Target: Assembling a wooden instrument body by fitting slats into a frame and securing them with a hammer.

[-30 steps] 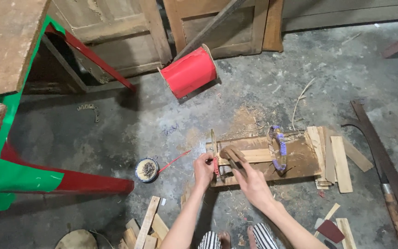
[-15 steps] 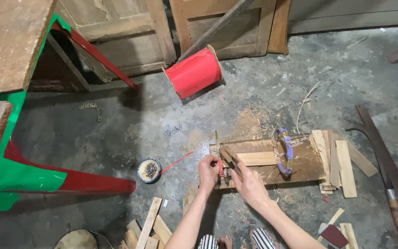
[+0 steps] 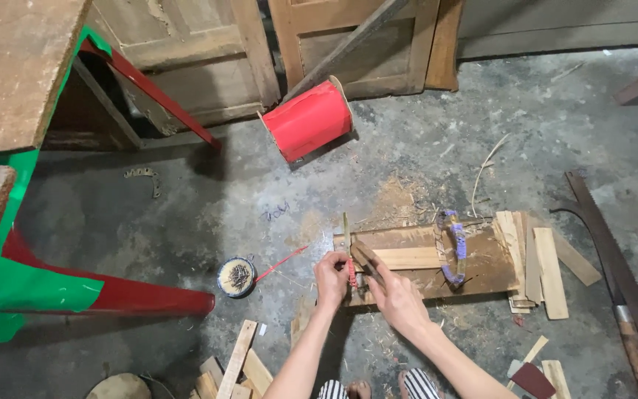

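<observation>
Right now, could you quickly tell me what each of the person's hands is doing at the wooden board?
Left hand: closed, pinching the red strip at the edge of the wooden board.
Right hand: closed around a small wooden piece on that board.

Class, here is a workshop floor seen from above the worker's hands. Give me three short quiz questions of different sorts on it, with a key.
1. True or false: the red spool lies on its side on the concrete floor.
2. Which holds the nails? A) round tin B) striped sleeve C) red spool
3. Fill in: both the left hand and the right hand are at the ____ end, as seen in the picture, of the wooden board.

Key: 1 true; 2 A; 3 left
</observation>
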